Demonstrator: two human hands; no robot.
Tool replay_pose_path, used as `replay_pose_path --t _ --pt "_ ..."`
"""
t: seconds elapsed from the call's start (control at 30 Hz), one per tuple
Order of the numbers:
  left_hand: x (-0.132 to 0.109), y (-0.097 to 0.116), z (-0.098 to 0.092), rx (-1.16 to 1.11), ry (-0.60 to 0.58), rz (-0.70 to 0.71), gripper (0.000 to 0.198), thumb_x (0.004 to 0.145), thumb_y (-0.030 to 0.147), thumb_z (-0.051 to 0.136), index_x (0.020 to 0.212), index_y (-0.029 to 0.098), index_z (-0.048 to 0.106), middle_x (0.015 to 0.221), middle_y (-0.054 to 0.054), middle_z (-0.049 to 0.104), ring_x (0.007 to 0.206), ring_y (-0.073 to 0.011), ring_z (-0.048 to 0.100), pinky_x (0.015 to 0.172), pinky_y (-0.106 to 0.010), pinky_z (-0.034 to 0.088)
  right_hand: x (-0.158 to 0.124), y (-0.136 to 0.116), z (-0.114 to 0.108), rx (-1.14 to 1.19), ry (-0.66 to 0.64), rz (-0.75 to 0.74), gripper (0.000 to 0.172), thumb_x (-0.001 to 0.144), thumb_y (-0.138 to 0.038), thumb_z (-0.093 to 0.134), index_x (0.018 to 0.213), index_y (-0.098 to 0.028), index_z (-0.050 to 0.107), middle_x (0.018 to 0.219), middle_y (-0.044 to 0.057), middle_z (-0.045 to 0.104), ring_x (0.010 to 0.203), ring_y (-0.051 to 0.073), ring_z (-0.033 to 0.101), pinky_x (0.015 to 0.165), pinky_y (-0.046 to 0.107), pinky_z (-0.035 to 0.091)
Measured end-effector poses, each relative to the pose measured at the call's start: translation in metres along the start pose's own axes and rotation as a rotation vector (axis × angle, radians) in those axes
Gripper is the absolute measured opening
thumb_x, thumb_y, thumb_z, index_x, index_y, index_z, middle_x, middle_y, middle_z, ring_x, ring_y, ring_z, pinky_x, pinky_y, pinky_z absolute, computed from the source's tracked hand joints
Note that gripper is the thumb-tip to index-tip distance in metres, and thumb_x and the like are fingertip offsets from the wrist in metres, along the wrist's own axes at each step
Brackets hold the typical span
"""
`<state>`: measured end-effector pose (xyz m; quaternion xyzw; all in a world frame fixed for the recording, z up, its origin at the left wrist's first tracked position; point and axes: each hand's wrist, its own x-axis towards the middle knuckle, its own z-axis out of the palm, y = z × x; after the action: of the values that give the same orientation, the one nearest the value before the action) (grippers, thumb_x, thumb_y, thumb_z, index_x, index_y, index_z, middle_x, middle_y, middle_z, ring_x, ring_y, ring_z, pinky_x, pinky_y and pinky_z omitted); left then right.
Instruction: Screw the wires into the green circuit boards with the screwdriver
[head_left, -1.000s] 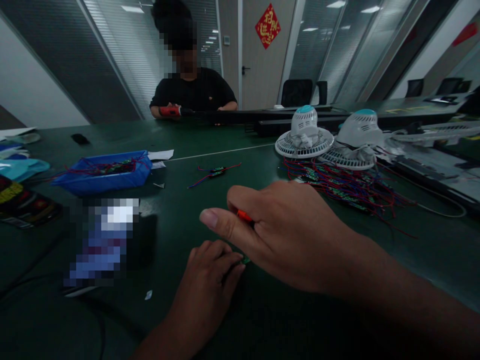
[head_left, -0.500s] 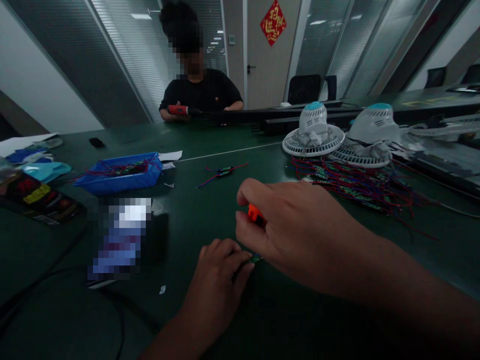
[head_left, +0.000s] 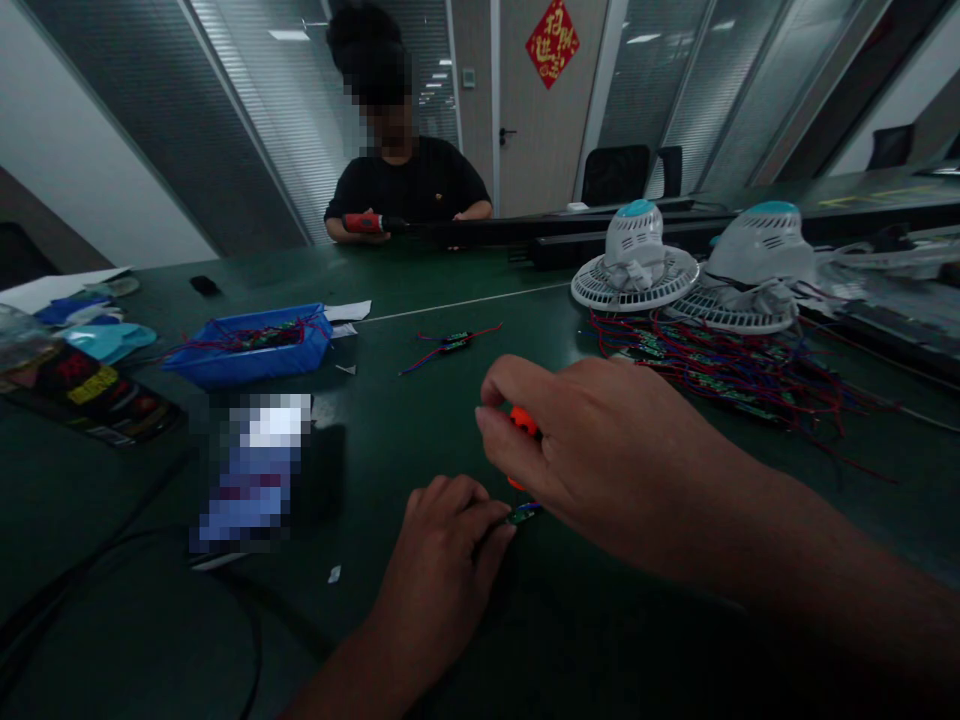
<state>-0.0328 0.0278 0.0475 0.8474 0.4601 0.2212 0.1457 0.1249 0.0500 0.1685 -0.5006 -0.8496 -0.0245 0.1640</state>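
Note:
Near the front of the green table, my left hand [head_left: 450, 555] is closed, thumb and fingers pinching a small green circuit board [head_left: 519, 516] with a blue wire at its right end. Just above it, my right hand [head_left: 592, 440] is curled around an upright orange-and-black screwdriver [head_left: 523, 421]. Its handle end shows between thumb and forefinger; my hand hides most of the rest. The tool's lower end is over the board, but I cannot tell whether it touches. Beyond my hands lies a pair of wired circuit boards [head_left: 456, 342].
A blue tray [head_left: 247, 372] of wired boards stands left, behind a phone [head_left: 251, 480] and a bottle [head_left: 112, 395]. To the right are a heap of wired boards [head_left: 720, 375] and white fan-like housings [head_left: 636, 262]. Across the table, a person [head_left: 409, 185] holds a red power tool [head_left: 364, 223].
The view has shifted slightly, so things appear a little further right. My right hand has turned a little and the screwdriver's handle end shows more. The left hand keeps its pinch on the board.

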Motion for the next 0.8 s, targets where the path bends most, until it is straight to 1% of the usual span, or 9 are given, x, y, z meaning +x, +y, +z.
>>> replay_pose_path --t 0.1,0.17,0.37,0.47,0.6,0.67,0.8 --pt "0.0004 0.0010 -0.0009 -0.001 -0.013 -0.016 0.018 0.085 0.012 0.059 0.094 0.024 0.069 0.088 -0.004 0.062 0.088 -0.0249 0.057 0.079 -0.045 0.045 -0.0006 -0.0007 -0.0001 -0.014 -0.033 -0.023 0.020 0.091 -0.030 0.040 0.095 -0.021 0.057 0.069 0.002 0.061 0.052 0.015 0.043 0.050 0.029 0.018" --pt "0.0004 0.0013 -0.0012 -0.006 -0.017 -0.019 0.018 0.085 0.012 0.059 0.094 0.024 0.069 0.088 -0.004 0.062 0.087 -0.0249 0.057 0.079 -0.045 0.045 -0.0012 -0.0006 -0.0001 -0.020 -0.038 -0.027 0.020 0.090 -0.030 0.041 0.098 -0.020 0.056 0.073 0.003 0.063 0.053 0.016 0.045 0.051 0.030 0.019" --pt "0.0007 0.0017 -0.0016 -0.015 -0.025 -0.037 0.017 0.085 0.011 0.059 0.094 0.021 0.069 0.089 -0.006 0.063 0.088 -0.0255 0.057 0.079 -0.046 0.045 -0.0034 0.0014 0.0013 0.000 -0.007 -0.026 0.022 0.088 -0.032 0.046 0.104 -0.018 0.054 0.067 0.001 0.060 0.054 0.017 0.047 0.052 0.030 0.022" --pt "0.0003 0.0018 -0.0018 -0.009 -0.019 -0.036 0.016 0.085 0.012 0.059 0.092 0.022 0.069 0.087 -0.005 0.062 0.088 -0.0253 0.057 0.080 -0.045 0.045 -0.0026 0.0016 0.0015 0.000 -0.013 -0.015 0.019 0.087 -0.031 0.046 0.100 -0.019 0.053 0.067 0.001 0.059 0.055 0.017 0.047 0.052 0.030 0.021" --pt "-0.0012 0.0003 0.0001 -0.008 0.008 -0.019 0.016 0.084 0.013 0.060 0.091 0.024 0.069 0.085 -0.004 0.062 0.087 -0.0247 0.057 0.081 -0.045 0.045 -0.0016 0.0000 0.0000 0.009 -0.028 0.009 0.013 0.088 -0.031 0.042 0.085 -0.023 0.052 0.060 -0.002 0.054 0.050 0.015 0.042 0.051 0.029 0.019" --pt "-0.0019 -0.0007 0.0015 -0.011 0.023 -0.016 0.016 0.083 0.013 0.061 0.091 0.024 0.069 0.085 -0.003 0.062 0.088 -0.0250 0.057 0.081 -0.046 0.045 -0.0021 -0.0007 -0.0007 0.009 -0.032 0.018 0.018 0.090 -0.035 0.040 0.081 -0.024 0.051 0.057 -0.003 0.051 0.048 0.014 0.040 0.050 0.029 0.018" --pt "-0.0023 -0.0007 0.0021 -0.013 0.035 -0.018 0.016 0.083 0.014 0.063 0.092 0.025 0.069 0.086 -0.003 0.063 0.089 -0.0258 0.057 0.081 -0.047 0.045 -0.0027 -0.0003 -0.0004 -0.006 0.001 0.009 0.043 0.092 -0.055 0.029 0.074 -0.024 0.053 0.052 -0.002 0.047 0.046 0.013 0.034 0.049 0.028 0.015"
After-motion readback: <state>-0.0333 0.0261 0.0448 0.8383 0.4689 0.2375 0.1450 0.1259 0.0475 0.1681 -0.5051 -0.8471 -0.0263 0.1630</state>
